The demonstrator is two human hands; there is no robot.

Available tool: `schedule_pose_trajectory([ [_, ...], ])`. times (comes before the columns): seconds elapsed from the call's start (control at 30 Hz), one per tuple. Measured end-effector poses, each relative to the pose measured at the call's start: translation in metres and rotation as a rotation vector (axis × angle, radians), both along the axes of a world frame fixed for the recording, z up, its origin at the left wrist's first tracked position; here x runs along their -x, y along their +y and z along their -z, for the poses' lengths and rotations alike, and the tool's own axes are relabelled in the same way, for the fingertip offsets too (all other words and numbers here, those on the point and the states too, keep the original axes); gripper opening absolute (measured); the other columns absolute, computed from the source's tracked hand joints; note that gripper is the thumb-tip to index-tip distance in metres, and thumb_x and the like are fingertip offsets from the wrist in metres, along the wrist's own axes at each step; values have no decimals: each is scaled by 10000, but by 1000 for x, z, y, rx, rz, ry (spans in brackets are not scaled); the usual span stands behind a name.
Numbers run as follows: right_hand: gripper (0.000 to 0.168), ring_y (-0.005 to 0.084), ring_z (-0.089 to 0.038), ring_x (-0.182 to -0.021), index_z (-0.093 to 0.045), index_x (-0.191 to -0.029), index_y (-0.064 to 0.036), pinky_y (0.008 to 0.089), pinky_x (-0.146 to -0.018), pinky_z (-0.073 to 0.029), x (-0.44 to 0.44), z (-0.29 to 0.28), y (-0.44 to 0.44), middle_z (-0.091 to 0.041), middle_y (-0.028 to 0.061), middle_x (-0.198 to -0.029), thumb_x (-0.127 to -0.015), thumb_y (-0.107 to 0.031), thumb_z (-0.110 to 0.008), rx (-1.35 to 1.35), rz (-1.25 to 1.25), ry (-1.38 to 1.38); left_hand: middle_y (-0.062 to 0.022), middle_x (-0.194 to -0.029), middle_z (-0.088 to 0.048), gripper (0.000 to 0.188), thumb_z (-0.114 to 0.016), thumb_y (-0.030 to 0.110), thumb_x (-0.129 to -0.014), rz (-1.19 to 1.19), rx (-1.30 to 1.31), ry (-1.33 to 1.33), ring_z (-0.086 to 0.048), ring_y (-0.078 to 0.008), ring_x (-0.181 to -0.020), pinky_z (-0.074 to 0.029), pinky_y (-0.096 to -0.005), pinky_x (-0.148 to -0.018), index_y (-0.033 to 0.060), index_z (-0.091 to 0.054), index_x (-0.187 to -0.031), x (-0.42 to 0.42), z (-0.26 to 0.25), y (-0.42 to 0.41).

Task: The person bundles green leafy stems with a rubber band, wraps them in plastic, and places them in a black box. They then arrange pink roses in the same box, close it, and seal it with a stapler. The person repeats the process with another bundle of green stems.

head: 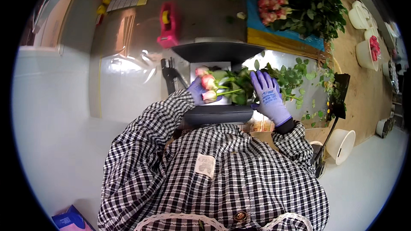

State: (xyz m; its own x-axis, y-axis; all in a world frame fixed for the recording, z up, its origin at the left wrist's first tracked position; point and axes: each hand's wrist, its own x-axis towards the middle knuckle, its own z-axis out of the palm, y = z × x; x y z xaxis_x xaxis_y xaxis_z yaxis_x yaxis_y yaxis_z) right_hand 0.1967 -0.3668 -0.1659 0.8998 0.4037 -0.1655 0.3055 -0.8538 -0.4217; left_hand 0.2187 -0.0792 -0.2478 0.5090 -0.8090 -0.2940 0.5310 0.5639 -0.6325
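In front of my chest lie a few pink-and-cream roses (208, 82), heads to the left and leafy stems (240, 84) to the right. My left hand (196, 92), in a purple-and-grey work glove, cradles the heads from below and behind. Across the leafy stems rests my right hand (269, 97) in a matching glove, its fingers extended and thumb apart; the leaves under it are partly hidden. Beneath the flowers is a white-surfaced holder with a dark padded front edge (218, 114) and a black back panel (218, 52).
A pink tape dispenser (168, 28) and black-handled tools (170, 75) sit left on the metal table. Many roses (276, 1) lie on blue sheeting (255, 19) at back right. Loose leaves (310, 76) litter the right side. Beyond stand a long-handled dustpan (340, 96) and white buckets (345, 147).
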Motion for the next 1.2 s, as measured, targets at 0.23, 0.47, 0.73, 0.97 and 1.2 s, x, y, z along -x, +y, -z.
schedule_pose_trajectory([
  [0.23,383,303,-649,-973,-629,-1188,-104,389,-845,-506,-32,18,30,-683,132,-1046,-842,-262,-679,-312,-178,461,50,-657,-434,337,-376,524,-879,492,-280,-474,-441,-274,-419,-248,-384,-522,243,-405,-697,-10,33,14],
  [0.47,246,299,-658,-893,-661,-1075,-196,444,-764,-498,-21,83,48,-672,86,-970,-894,-335,-573,61,-494,361,-65,-1056,-575,364,-565,257,-832,681,-1028,-1349,-577,-222,-941,-424,-346,-809,96,-480,-1147,-13,14,27],
  [0.73,246,292,-654,-901,-652,-1082,-203,434,-751,-496,-2,86,47,-665,78,-995,-904,-338,-550,-65,-414,345,-74,-1140,-634,420,-706,282,-893,806,-1271,-502,-637,-148,-996,-527,-306,-891,56,-566,-1218,-23,-21,-4],
  [0.97,221,303,-652,-878,-639,-1037,-163,444,-759,-496,-8,30,39,-671,102,-920,-880,-302,-567,0,-337,417,3,-892,-629,352,-774,112,-778,775,-1483,-1274,-618,-94,-794,-515,-216,-738,43,-613,-1084,-20,1,11],
  [1.2,234,313,-662,-877,-639,-1048,-141,460,-753,-504,-11,75,58,-688,113,-922,-889,-291,-558,-5,-381,484,-154,-1017,-602,503,-703,454,-761,1115,-2025,-2494,-602,-340,-946,-479,-435,-861,59,-613,-1059,-25,-30,19],
])
